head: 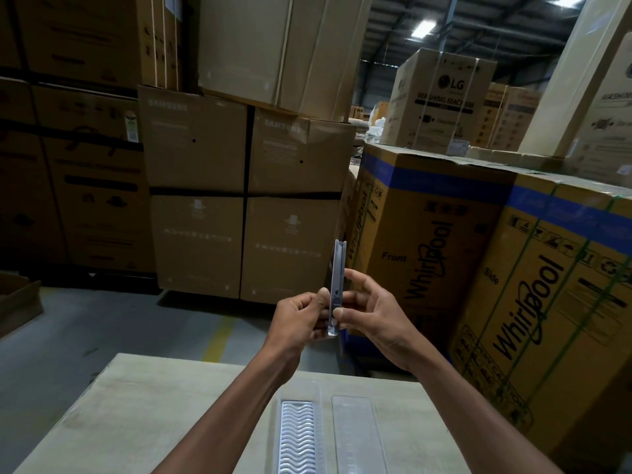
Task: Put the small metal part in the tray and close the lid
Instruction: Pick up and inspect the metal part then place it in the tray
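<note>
The slim, silvery-grey metal part (337,289) stands nearly upright in the air above the far edge of the pale beige table (136,405), its long axis vertical and its upper end pointing toward the ceiling. A narrow channel runs along its upper half; the lower end sits down between the fingers.

Both hands meet on its lower portion. The left hand (297,318) comes up from the lower left with the forearm raised and the wrist bent, thumb and fingertips pinching the part's left edge. The right hand (372,316) reaches in from the right, thumb pressed against the lower front and the index finger laid higher along the right edge, the other fingers loosely curled. So each grip is closed on the part.

Below the forearms, on the table near its close edge, lies the clear plastic tray (297,436) with a white wavy-ribbed insert, and just beside it to the right the flat transparent lid (357,436), both lying lengthwise away from the viewer.

Stacked brown cardboard cartons (239,200) fill the background.
</note>
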{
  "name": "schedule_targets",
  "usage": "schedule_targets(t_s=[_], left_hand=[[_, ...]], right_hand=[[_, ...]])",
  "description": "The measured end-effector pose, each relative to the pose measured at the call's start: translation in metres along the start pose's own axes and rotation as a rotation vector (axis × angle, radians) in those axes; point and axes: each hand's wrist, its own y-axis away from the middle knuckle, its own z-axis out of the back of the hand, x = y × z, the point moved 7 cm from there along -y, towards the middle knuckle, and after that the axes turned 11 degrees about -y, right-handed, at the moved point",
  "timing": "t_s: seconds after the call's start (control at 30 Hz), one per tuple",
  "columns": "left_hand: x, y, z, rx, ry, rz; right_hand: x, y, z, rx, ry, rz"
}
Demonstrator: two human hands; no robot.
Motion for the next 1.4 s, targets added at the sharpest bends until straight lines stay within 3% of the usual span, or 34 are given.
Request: schedule_targets(t_s=[0.47,0.8,1.4], left_hand=[[0.022,-0.008,0.007,-0.121,-0.112,0.055],[0.031,-0.016,0.015,-0.176,-0.122,0.086],[0.049,-0.015,0.016,-0.192,-0.233,0.136]], right_hand=[[-0.014,-0.001,-0.001,-0.093,0.260,0.059],[-0.021,0.011,-0.017,-0.262,0.652,0.361],[-0.051,0.021,-0.013,-0.349,0.759,0.343]])
